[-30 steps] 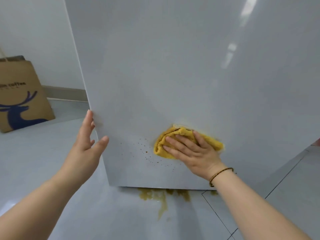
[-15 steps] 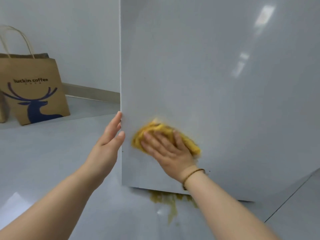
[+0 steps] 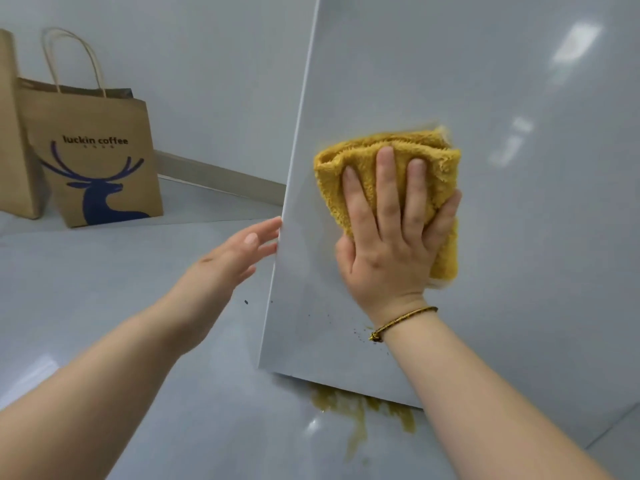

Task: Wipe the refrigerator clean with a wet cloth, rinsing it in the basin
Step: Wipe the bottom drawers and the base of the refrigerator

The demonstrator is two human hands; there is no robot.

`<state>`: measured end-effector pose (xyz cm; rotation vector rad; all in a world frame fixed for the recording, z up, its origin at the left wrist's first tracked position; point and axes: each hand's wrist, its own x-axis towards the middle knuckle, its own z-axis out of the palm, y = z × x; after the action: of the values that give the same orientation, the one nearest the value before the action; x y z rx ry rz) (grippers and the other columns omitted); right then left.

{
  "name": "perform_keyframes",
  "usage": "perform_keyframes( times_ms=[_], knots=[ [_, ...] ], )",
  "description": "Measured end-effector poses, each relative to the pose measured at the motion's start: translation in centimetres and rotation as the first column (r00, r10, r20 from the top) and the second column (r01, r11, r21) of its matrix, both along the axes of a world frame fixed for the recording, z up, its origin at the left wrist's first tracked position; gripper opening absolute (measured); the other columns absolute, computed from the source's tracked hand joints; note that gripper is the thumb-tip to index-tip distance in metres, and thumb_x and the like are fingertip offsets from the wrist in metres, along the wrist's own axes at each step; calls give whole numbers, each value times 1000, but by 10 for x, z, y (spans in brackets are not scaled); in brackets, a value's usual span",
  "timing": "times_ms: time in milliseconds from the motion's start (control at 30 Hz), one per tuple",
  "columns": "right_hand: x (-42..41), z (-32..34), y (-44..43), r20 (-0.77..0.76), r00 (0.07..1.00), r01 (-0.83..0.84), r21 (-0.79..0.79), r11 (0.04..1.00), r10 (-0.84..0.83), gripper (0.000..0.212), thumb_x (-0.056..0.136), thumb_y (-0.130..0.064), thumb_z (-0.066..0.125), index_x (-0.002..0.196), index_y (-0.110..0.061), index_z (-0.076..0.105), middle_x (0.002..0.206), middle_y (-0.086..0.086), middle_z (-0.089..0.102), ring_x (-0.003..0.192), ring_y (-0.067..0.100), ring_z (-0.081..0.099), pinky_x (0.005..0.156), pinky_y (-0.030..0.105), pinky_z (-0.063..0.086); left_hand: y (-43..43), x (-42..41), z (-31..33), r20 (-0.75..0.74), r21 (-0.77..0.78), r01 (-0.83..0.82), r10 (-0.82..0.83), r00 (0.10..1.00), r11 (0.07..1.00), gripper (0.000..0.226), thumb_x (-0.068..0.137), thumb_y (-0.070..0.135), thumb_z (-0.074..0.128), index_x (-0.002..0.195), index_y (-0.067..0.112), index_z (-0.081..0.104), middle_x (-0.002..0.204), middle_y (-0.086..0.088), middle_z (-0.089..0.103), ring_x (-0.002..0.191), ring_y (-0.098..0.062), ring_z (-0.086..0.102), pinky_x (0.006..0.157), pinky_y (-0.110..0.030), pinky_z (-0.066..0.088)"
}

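Note:
The grey refrigerator panel (image 3: 502, 237) fills the right of the view, its left edge running down the middle. My right hand (image 3: 391, 237) presses a folded yellow fluffy cloth (image 3: 360, 154) flat against the panel with straight, spread fingers. My left hand (image 3: 239, 254) is open, fingertips touching the panel's left edge. A few small dark specks (image 3: 358, 332) dot the panel below my right wrist. No basin is in view.
A brownish-yellow puddle (image 3: 356, 414) spreads on the glossy grey floor under the panel's bottom edge. Two brown paper bags (image 3: 100, 157) stand at the far left against the wall, one printed with a blue deer.
My right hand has carried the cloth up the panel, fingers now pointing upward. The speckled stain low on the panel has shrunk to a few specks. The view has shifted left.

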<state>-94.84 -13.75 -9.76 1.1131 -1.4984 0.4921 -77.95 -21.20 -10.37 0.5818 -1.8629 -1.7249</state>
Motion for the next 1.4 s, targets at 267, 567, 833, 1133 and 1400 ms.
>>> perform_keyframes(
  times_ms=[267,567,833,1133,1400],
  knots=[
    [1,-137,21,-223,974,71,440,895,32,65,86,-9,23,147,-16,0,153,7,-23,142,23,-19,114,49,-14,9,-3,-10,-59,26,9,-7,998,1000,39,76,51,39,115,54,41,132,32,42,123,13,39,98,-19,33],
    [-2,-172,47,-392,888,310,896,317,240,53,90,-21,24,141,-24,34,153,-9,19,142,10,14,109,50,-21,13,16,-38,117,99,-5,-7,993,995,54,57,63,45,110,64,39,134,28,40,134,-4,31,114,-39,20],
    [12,-119,14,-161,986,29,403,915,40,54,90,-1,9,136,-20,30,152,5,2,141,20,-20,114,45,-13,19,3,-50,149,116,-58,41,988,992,32,95,30,29,122,44,35,123,26,41,116,10,32,89,-4,29],
    [30,-180,24,-368,900,325,924,203,233,54,96,-22,14,147,-12,2,155,5,-12,143,20,-9,102,53,-25,18,1,-46,212,50,-52,41,976,997,35,94,34,28,125,50,31,97,46,33,78,34,28,58,7,30],
    [-32,-155,55,-344,917,78,648,758,200,50,90,-6,26,131,-25,47,143,-12,41,140,13,21,117,39,-6,25,-3,-53,191,99,-70,50,980,993,45,94,32,30,137,47,22,123,32,33,97,23,37,70,-4,31]
  ],
)
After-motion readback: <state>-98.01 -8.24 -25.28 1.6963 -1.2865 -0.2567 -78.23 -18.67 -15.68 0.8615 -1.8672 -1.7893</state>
